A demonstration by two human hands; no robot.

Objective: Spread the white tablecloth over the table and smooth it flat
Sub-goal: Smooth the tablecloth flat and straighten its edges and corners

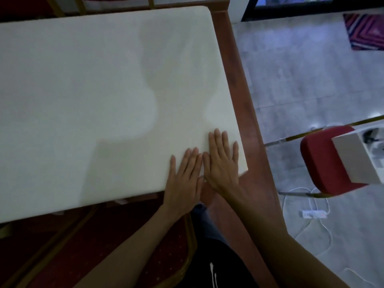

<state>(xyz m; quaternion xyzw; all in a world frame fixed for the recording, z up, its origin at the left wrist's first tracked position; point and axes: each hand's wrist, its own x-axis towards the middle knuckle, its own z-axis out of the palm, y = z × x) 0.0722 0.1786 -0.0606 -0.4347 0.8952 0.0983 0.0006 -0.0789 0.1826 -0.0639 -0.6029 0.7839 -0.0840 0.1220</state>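
The white tablecloth (93, 90) lies flat over the table top, reaching its near edge and stopping short of the right side, where a strip of brown wooden table (234, 65) shows. My left hand (184, 181) and my right hand (222, 161) lie side by side, palms down with fingers straight, pressing on the cloth's near right corner. The cloth around them looks smooth, with a faint ripple just beyond my right hand.
A red chair with a gold frame (116, 246) stands under the near table edge. Another red chair (320, 161) at the right carries a white box (357, 156). White cables and a power strip (313, 214) lie on the grey floor.
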